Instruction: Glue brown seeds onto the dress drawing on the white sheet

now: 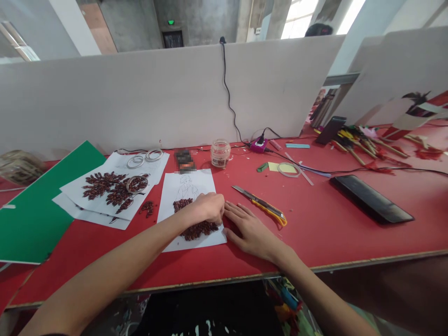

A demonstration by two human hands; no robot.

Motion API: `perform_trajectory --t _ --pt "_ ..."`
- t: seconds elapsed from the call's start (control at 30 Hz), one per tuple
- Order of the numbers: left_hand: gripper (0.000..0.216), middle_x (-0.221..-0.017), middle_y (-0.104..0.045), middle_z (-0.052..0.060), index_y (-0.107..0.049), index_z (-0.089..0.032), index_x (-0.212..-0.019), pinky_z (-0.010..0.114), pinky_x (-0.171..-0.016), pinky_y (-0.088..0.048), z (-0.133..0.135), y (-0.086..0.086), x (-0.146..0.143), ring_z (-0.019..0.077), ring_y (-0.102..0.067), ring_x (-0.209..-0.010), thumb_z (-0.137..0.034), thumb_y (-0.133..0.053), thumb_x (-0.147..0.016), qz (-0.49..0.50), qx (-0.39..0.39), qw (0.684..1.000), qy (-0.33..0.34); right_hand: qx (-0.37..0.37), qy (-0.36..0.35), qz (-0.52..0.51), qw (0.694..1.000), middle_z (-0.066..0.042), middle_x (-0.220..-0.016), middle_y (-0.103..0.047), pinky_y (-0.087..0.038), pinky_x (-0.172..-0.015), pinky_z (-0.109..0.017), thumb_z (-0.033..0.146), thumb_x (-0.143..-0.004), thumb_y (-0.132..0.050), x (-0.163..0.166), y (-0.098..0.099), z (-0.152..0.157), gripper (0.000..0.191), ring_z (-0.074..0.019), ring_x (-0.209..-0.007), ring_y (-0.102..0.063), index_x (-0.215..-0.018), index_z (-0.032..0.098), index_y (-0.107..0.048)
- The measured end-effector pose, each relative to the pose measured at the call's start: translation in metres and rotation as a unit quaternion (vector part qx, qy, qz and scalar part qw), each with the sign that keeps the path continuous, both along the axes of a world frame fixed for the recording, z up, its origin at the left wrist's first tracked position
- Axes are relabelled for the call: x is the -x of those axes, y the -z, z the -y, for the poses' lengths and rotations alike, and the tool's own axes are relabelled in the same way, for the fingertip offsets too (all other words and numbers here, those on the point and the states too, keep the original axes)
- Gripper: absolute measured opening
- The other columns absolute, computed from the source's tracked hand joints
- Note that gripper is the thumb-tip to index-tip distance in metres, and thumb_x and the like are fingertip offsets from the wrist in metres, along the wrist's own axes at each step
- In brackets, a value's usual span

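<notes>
A sheet of white paper (206,179) with a line drawing of a figure lies in front of me. Dark brown seeds (198,230) cover its lower part. Over the right side of this sheet my left hand (210,207) is closed, knuckles up, and whatever its fingers hold is hidden. My right hand (250,228) lies flat on the red table beside the sheet's right edge, fingers stretched toward the left hand. To the right of it rests a utility knife (262,205) with a yellow handle. A small loose group of seeds (148,208) sits left of the sheet.
More papers (79,191) bear seed patterns, with a clear tape roll (137,184) on top. A green board (45,210) lies at left. Behind stand a clear jar (220,153) and a purple power adapter (259,145). A black phone (371,198) lies right; a partition (157,98) backs the table.
</notes>
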State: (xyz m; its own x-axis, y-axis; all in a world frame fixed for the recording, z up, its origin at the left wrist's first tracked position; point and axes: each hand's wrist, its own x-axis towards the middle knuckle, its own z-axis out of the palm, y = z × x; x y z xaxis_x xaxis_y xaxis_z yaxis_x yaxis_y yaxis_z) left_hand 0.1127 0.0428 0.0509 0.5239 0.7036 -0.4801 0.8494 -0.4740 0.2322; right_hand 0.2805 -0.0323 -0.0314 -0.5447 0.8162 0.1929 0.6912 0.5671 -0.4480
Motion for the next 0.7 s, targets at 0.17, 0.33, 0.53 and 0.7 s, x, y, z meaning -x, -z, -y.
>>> perform_trajectory --t 0.17,0.33,0.53,0.7 --pt "0.013 -0.088 -0.08 0.009 -0.08 -0.018 -0.084 0.03 -0.072 -0.056 -0.005 0.001 0.0 0.0245 -0.074 -0.081 -0.021 -0.082 -0.071 -0.005 0.025 1.0 0.005 -0.014 0.022 -0.036 0.999 -0.012 -0.112 -0.071 -0.056 -0.086 -0.041 0.02 -0.102 -0.04 -0.001 -0.008 0.022 0.034 -0.0262 -0.1 -0.066 -0.122 0.02 -0.067" --pt "0.02 -0.095 -0.08 0.012 -0.081 -0.015 -0.089 0.032 -0.08 -0.058 -0.001 -0.015 -0.01 0.0264 -0.076 -0.089 -0.021 -0.086 -0.071 -0.057 0.016 0.998 0.021 -0.073 -0.014 0.016 0.997 -0.012 -0.102 -0.066 -0.052 -0.08 -0.041 0.015 -0.101 -0.043 0.004 -0.003 0.029 0.037 -0.0262 -0.092 -0.059 -0.128 0.021 -0.068" --pt "0.026 -0.101 -0.08 0.013 -0.08 -0.015 -0.095 0.032 -0.08 -0.06 0.001 -0.027 -0.013 0.0272 -0.076 -0.091 -0.022 -0.085 -0.071 -0.076 0.026 0.996 0.028 -0.089 -0.008 0.019 0.996 -0.013 -0.107 -0.063 -0.05 -0.084 -0.043 0.012 -0.101 -0.047 0.007 0.004 0.026 0.035 -0.0268 -0.096 -0.055 -0.129 0.019 -0.067" --pt "0.033 -0.101 -0.08 0.014 -0.081 -0.013 -0.098 0.031 -0.075 -0.059 -0.005 -0.026 -0.014 0.0267 -0.076 -0.086 -0.024 -0.088 -0.068 -0.087 0.039 0.995 0.013 -0.093 -0.01 0.005 0.996 -0.012 -0.107 -0.062 -0.05 -0.084 -0.041 0.011 -0.1 -0.048 0.004 0.004 0.025 0.039 -0.0262 -0.096 -0.054 -0.132 0.023 -0.067"
